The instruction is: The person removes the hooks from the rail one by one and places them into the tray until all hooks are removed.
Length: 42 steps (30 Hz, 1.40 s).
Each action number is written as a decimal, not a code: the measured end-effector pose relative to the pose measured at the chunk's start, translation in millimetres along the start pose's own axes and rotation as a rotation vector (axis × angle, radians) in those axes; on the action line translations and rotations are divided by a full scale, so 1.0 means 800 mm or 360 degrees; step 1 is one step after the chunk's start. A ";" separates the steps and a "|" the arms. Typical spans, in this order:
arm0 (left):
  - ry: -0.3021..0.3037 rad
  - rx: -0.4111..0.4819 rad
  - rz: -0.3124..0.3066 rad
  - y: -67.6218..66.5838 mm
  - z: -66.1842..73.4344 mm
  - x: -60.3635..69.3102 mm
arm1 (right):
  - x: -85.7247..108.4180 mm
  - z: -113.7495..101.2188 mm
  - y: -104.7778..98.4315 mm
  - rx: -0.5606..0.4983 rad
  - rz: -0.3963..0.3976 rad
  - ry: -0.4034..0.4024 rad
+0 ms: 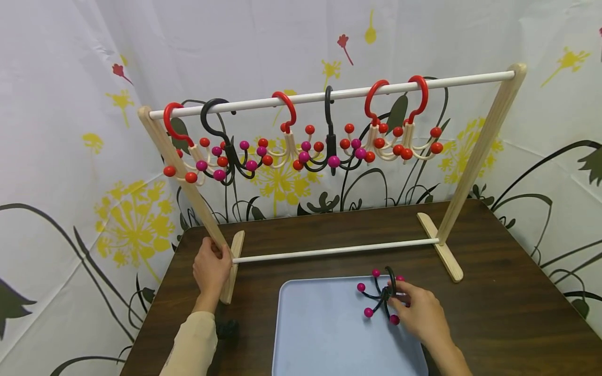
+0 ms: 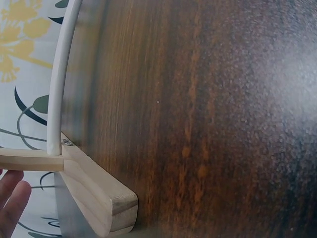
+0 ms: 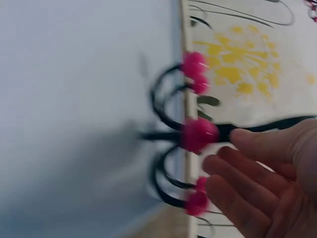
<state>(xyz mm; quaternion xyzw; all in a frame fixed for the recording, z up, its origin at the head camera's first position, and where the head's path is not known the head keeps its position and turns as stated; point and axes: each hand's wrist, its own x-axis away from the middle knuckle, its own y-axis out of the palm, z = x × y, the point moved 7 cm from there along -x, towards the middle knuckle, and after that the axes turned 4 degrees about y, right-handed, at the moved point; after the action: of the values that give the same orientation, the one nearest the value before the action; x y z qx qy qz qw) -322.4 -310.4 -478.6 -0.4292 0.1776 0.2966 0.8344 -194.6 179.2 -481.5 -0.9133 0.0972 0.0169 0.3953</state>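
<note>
My right hand pinches the stem of a black multi-hook hanger with magenta ball tips. It is held over the blue-grey tray; the right wrist view shows the thumb and fingers at the stem of the hanger, prongs towards the tray. My left hand holds the left post of a wooden rack, low down near its foot. Only some fingers of that hand appear in the left wrist view, beside the post.
Several red-hooked hangers with red balls and two black hangers with magenta balls hang from the rack's white top rod. A lower white rod joins the rack's feet. The brown table meets a patterned cloth behind.
</note>
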 end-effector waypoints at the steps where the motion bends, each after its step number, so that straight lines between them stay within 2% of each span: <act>1: 0.0001 0.0002 0.0000 0.000 0.000 0.000 | 0.000 -0.001 -0.006 0.0009 -0.0023 -0.0002; 4: 0.0001 0.0006 0.0000 0.000 0.001 0.000 | -0.001 -0.008 -0.030 0.0030 -0.0038 -0.0050; 7: 0.0005 0.0005 0.0001 -0.001 0.002 0.000 | -0.005 -0.023 -0.064 0.0066 0.0036 -0.0146; 12: 0.0014 0.0009 -0.0009 -0.002 0.004 0.001 | -0.016 -0.061 -0.134 0.0089 0.0335 -0.0357; 17: 0.0025 0.0001 -0.0004 -0.003 0.004 0.001 | -0.031 -0.111 -0.203 0.0026 0.0630 -0.0624; 21: 0.0025 -0.0005 0.0010 -0.004 0.003 0.002 | -0.055 -0.151 -0.247 -0.0044 0.0767 -0.0816; 23: 0.0023 -0.0008 0.0010 -0.004 0.003 0.002 | -0.071 -0.166 -0.263 -0.0064 0.0792 -0.0851; 26: 0.0027 -0.0010 -0.0004 -0.003 0.003 0.003 | -0.098 -0.182 -0.276 -0.0069 0.0766 -0.0864; 30: 0.0025 -0.0013 -0.0008 -0.003 0.004 0.003 | -0.137 -0.197 -0.279 -0.0060 0.0638 -0.0822; 36: 0.0014 -0.0020 -0.0012 -0.003 0.005 0.004 | -0.186 -0.206 -0.265 0.0002 0.0392 -0.0700; 42: 0.0001 -0.0024 -0.0022 -0.003 0.005 0.004 | -0.211 -0.206 -0.249 0.0047 0.0212 -0.0591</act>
<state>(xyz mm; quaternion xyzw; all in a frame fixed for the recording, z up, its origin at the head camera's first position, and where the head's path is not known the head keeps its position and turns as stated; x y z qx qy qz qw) -318.3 -307.0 -476.9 -0.4367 0.1726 0.2920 0.8332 -329.9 220.5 -206.5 -0.8801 0.0831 0.2098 0.4177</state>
